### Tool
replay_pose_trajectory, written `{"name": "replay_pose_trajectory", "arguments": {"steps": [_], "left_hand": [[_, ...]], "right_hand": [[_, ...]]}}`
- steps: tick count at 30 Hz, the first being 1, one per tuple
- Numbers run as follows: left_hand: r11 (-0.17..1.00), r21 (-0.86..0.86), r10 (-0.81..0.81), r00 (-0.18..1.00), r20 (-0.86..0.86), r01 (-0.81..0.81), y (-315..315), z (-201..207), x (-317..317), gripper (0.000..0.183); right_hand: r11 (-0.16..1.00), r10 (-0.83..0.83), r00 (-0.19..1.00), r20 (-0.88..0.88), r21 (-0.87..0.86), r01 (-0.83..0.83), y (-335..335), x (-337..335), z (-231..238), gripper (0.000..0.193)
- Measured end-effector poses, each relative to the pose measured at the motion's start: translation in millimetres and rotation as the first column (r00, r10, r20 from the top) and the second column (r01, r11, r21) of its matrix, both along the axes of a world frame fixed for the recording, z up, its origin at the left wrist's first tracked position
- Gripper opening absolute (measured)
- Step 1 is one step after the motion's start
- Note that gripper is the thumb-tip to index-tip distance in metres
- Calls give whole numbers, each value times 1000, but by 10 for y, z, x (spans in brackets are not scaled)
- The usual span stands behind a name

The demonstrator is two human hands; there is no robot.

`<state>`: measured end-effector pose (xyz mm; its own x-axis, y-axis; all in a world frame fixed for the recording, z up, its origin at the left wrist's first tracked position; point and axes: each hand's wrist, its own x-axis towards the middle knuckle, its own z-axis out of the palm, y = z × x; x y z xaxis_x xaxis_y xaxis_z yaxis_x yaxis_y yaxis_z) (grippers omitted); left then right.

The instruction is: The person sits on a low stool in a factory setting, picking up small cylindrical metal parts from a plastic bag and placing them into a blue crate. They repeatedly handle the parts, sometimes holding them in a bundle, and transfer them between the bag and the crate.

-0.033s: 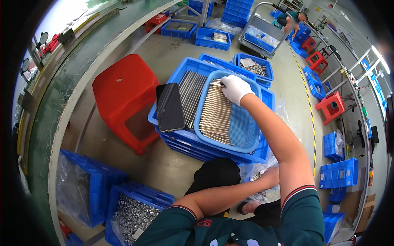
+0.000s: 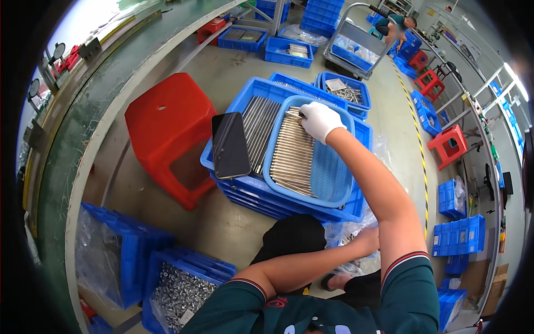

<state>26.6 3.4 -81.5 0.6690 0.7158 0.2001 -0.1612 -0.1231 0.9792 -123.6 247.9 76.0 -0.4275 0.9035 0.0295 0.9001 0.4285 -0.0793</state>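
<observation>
Hands (image 2: 322, 121): left hidden behind right arm (image 2: 375, 181)

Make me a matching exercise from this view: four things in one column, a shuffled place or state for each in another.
1. Right hand
2. Black phone
3. Nearest red stool
4. Light-blue basket

A. Mesh-bottomed, with rods lying inside
B. Standing on the floor
C. Gloved in white
D. At the left rim of the blue crate

Pairs: 1-C; 2-D; 3-B; 4-A
</observation>
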Motion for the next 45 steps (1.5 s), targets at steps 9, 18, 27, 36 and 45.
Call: {"name": "replay_pose_trajectory", "arguments": {"steps": [9,18,27,36,45], "left_hand": [[998,62,-2,1000,-17,3,-12,43,14,39],[992,-76,-101,994,31,103,50,531,-416,32],[999,-16,-38,991,130,41,38,395,-354,38],[988,107,113,993,-23,-109,19,199,-164,37],[964,-259,-85,990,-110,54,43,641,-506,29]], "right_hand": [[986,41,999,-21,162,-37,79,126,-34,16],[954,68,998,-1,294,-65,192,115,-214,13],[934,18,1000,-12,357,-13,218,58,-254,13],[978,105,968,-230,199,-59,205,137,-108,21],[999,4,963,271,-44,8,-95,549,139,28]]}}
